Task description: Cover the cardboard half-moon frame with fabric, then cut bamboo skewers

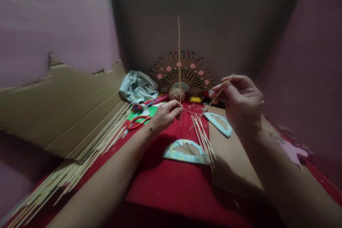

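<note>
My left hand (pixel 167 114) pinches a long thin bamboo stick (pixel 179 53) that stands upright above the red cloth (pixel 171 185). Over to the right, my right hand (pixel 240 99) is closed on a shorter stick (pixel 205 110) that slants down to the left. A small heap of short sticks (pixel 204 139) lies between my hands. Just in front of them rests a half-round blue paper piece (pixel 184 151), and a second one (pixel 220 123) lies under my right hand.
A decorated fan of sticks with pink flowers (pixel 184 73) stands at the back, a ball of twine (pixel 176 93) before it. Red scissors (pixel 137 122), green paper (pixel 141 113), crumpled pale cloth (pixel 137 87) and a yellow object (pixel 195 99) lie nearby. Long bamboo strips (pixel 80 160) and cardboard (pixel 53 110) fill the left.
</note>
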`<state>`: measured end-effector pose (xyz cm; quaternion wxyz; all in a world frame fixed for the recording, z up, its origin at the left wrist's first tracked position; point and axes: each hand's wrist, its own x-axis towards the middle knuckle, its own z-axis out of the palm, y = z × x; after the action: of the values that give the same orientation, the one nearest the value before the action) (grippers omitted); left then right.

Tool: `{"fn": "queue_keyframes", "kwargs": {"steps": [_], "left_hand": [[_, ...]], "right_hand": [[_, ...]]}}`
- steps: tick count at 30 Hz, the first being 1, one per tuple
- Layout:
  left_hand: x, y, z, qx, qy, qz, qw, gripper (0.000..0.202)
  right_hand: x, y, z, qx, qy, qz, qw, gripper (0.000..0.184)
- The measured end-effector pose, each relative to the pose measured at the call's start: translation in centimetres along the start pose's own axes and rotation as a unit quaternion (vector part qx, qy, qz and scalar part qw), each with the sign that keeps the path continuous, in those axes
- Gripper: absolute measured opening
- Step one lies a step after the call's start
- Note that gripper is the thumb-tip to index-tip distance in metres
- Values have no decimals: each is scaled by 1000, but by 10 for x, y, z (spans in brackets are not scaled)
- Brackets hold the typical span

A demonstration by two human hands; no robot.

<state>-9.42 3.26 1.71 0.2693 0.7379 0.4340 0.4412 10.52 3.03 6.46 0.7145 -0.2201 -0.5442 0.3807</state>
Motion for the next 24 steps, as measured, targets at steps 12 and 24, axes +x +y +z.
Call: {"fn": "queue_keyframes", "kwargs": {"steps": [12,24], "left_hand": [[-7,-15,25,-4,-49,61,997,11],[-9,-16,28,109,-83,70,988,12]], "right_hand": [[-11,35,29,-84,-90,23,992,4],[-10,38,35,-91,-92,39,991,4]]}}
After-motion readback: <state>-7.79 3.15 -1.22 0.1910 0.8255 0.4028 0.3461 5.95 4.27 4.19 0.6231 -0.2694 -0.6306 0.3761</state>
